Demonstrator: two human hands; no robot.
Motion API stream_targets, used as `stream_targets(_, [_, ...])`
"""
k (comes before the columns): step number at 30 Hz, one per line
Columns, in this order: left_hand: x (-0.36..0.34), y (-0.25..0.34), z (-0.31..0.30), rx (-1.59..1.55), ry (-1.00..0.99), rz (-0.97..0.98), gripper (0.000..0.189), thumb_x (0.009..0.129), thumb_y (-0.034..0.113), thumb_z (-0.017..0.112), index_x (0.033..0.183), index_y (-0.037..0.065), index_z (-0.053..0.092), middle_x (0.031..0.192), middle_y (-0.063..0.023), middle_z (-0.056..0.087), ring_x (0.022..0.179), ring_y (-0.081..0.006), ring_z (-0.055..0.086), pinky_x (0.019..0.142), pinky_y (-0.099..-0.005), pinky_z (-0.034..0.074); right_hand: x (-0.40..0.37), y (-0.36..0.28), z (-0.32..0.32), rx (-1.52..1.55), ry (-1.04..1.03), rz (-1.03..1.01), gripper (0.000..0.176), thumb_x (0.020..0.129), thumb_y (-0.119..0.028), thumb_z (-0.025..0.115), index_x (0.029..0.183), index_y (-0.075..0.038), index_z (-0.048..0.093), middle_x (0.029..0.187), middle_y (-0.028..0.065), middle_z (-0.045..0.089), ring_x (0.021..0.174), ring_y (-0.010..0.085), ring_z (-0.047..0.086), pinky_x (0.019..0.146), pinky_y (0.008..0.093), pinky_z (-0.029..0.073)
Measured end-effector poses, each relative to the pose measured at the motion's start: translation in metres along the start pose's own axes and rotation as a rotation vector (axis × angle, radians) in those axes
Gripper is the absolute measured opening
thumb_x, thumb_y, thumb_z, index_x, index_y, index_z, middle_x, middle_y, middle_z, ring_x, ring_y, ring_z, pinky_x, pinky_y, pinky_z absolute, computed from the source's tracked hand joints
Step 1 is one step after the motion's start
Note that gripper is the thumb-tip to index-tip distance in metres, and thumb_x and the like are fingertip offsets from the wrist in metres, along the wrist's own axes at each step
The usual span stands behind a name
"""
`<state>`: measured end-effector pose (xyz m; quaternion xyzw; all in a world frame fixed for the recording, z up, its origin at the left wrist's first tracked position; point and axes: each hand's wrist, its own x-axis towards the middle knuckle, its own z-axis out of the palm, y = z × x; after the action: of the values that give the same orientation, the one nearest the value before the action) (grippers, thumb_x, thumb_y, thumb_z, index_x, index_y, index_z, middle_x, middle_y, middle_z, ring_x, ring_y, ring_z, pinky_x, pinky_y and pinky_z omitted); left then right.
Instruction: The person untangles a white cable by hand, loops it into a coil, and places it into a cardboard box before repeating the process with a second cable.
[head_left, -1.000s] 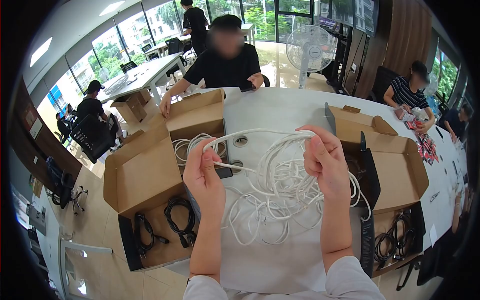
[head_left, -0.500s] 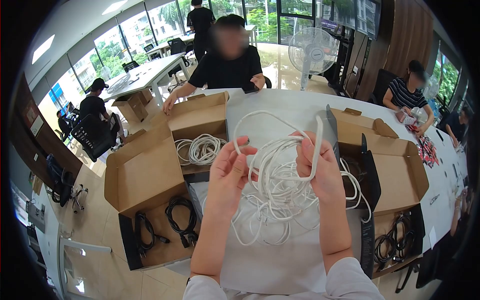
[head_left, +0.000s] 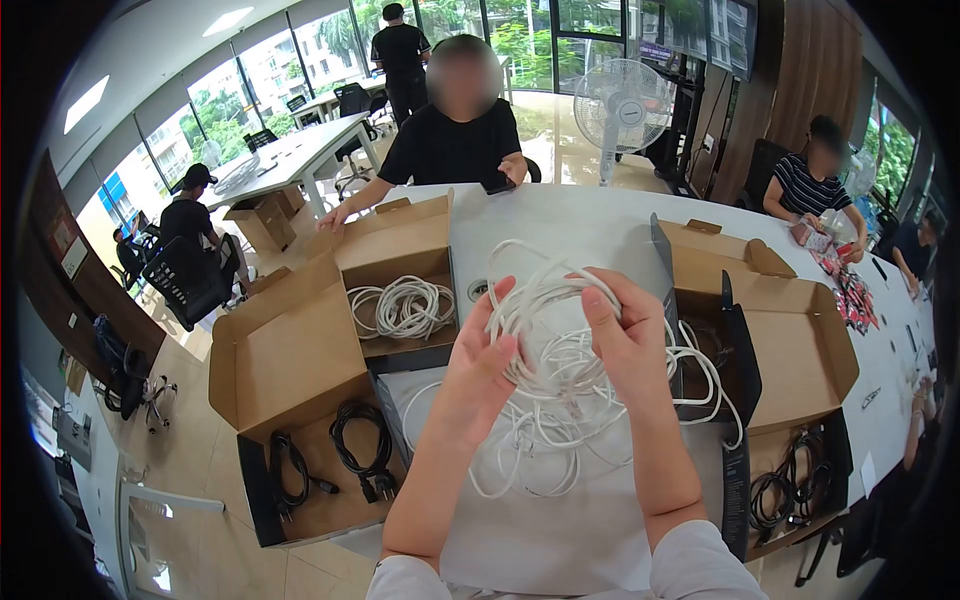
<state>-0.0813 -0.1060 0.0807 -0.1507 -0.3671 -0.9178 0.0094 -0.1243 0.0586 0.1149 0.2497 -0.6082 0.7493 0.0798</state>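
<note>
A coil of white cable (head_left: 540, 305) is held up between my two hands above the table. My left hand (head_left: 488, 350) grips the coil's left side, thumb in front and fingers behind. On the right side, my right hand (head_left: 625, 325) curls its fingers and thumb round the same loops. Below them, a loose tangle of white cable (head_left: 545, 440) lies on the white table (head_left: 560, 540), partly hidden by my hands and the coil. Some strands trail right to the edge of the far right box.
At the left, one open cardboard box (head_left: 400, 345) holds coiled white cable (head_left: 405, 307); a nearer box (head_left: 290, 365) holds black power cords (head_left: 362, 450). Another box (head_left: 800, 370) at right contains black cables (head_left: 790, 490). A person (head_left: 455, 140) sits opposite, one hand at a box flap.
The loop spread wide between my hands is now drawn in with the coil. My left hand has closed on the coil's left side, and my right hand has shifted slightly left.
</note>
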Motion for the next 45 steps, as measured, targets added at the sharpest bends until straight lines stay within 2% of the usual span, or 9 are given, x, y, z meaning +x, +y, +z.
stream_targets(5, [0.0, 0.0, 0.014, 0.143, 0.134, -0.037, 0.08, 0.072, -0.005, 0.073, 0.138, 0.011, 0.031, 0.089, 0.0029, 0.048, 0.074, -0.0056, 0.047, 0.067, -0.0213, 0.041, 0.0, 0.008, 0.0, -0.137, 0.012, -0.063, 0.024, 0.091, -0.015, 0.063, 0.106, 0.004, 0.063, 0.069, -0.004, 0.057, 0.053, 0.0012, 0.039, 0.045, 0.0191, 0.029])
stream_targets(11, [-0.001, -0.003, 0.02, 0.345, 0.184, -0.077, 0.073, 0.07, -0.012, 0.064, 0.132, 0.011, 0.034, 0.087, 0.0026, 0.045, 0.076, -0.0058, 0.047, 0.067, -0.0223, 0.041, -0.001, 0.007, 0.006, -0.249, 0.008, -0.179, 0.019, 0.089, -0.013, 0.064, 0.101, 0.001, 0.065, 0.063, -0.0023, 0.055, 0.052, 0.0013, 0.037, 0.044, 0.0197, 0.028])
stream_targets(17, [-0.004, 0.002, 0.017, 0.382, 0.034, -0.085, 0.093, 0.066, -0.012, 0.062, 0.144, 0.013, 0.019, 0.111, -0.0059, 0.047, 0.095, -0.0142, 0.053, 0.078, -0.0238, 0.044, 0.005, 0.007, -0.003, -0.266, 0.056, -0.195, 0.017, 0.089, -0.011, 0.063, 0.101, 0.001, 0.065, 0.068, -0.0014, 0.057, 0.055, 0.0017, 0.039, 0.046, 0.0193, 0.03])
stream_targets(23, [-0.013, 0.005, 0.01, 0.764, -0.074, -0.061, 0.103, 0.07, -0.012, 0.059, 0.15, 0.014, 0.001, 0.145, -0.0158, 0.032, 0.126, -0.0261, 0.046, 0.099, -0.0322, 0.04, 0.014, 0.002, -0.028, -0.173, 0.161, -0.129, 0.02, 0.091, -0.013, 0.063, 0.103, 0.003, 0.063, 0.075, -0.0032, 0.057, 0.06, 0.0011, 0.041, 0.05, 0.0171, 0.032])
stream_targets(26, [-0.013, 0.014, 0.003, 0.853, -0.261, -0.153, 0.085, 0.076, -0.014, 0.051, 0.149, 0.009, 0.016, 0.142, -0.0189, 0.038, 0.118, -0.0261, 0.054, 0.096, -0.0323, 0.044, 0.018, 0.002, -0.043, -0.017, 0.187, -0.022, 0.023, 0.092, -0.017, 0.063, 0.105, 0.002, 0.063, 0.067, -0.0065, 0.051, 0.054, -0.0002, 0.034, 0.046, 0.0177, 0.026])
stream_targets(29, [-0.015, 0.031, 0.008, 0.732, -0.275, -0.329, 0.063, 0.082, -0.015, 0.039, 0.142, 0.004, 0.036, 0.127, -0.0176, 0.054, 0.097, -0.0212, 0.066, 0.085, -0.0281, 0.05, 0.024, -0.001, -0.057, 0.158, 0.19, 0.081, 0.023, 0.093, -0.022, 0.06, 0.102, -0.001, 0.063, 0.061, -0.0083, 0.043, 0.048, 0.0002, 0.028, 0.042, 0.0201, 0.02])
stream_targets(35, [-0.02, 0.054, 0.016, 0.864, -0.117, -0.263, 0.041, 0.093, -0.005, 0.038, 0.13, 0.005, 0.053, 0.105, -0.0085, 0.066, 0.069, -0.0111, 0.064, 0.057, -0.0209, 0.048, 0.03, 0.003, -0.071, 0.394, 0.029, 0.151, 0.026, 0.097, -0.028, 0.053, 0.078, -0.011, 0.051, 0.057, -0.008, 0.029, 0.045, 0.0023, 0.021, 0.04, 0.0216, 0.016])
stream_targets(41, [-0.011, 0.034, 0.002, 1.072, 0.025, 0.108, 0.031, 0.086, -0.006, 0.052, 0.112, 0.005, 0.066, 0.09, -0.0063, 0.066, 0.055, -0.0095, 0.047, 0.052, -0.0227, 0.042, 0.027, -0.001, -0.071, 0.652, -0.052, 0.322, 0.029, 0.1, -0.03, 0.046, 0.075, -0.017, 0.04, 0.059, -0.0084, 0.022, 0.044, 0.0027, 0.017, 0.039, 0.0212, 0.015])
stream_targets(45, [0.002, 0.022, -0.007, 1.438, 0.104, 0.474, 0.021, 0.08, -0.003, 0.062, 0.099, 0.001, 0.07, 0.085, -0.0067, 0.065, 0.06, -0.0107, 0.05, 0.057, -0.0234, 0.042, 0.026, 0.009, -0.071, 0.832, -0.181, 0.402, 0.028, 0.1, -0.032, 0.044, 0.076, -0.018, 0.04, 0.059, -0.0086, 0.023, 0.043, 0.0024, 0.017, 0.038, 0.0207, 0.016])
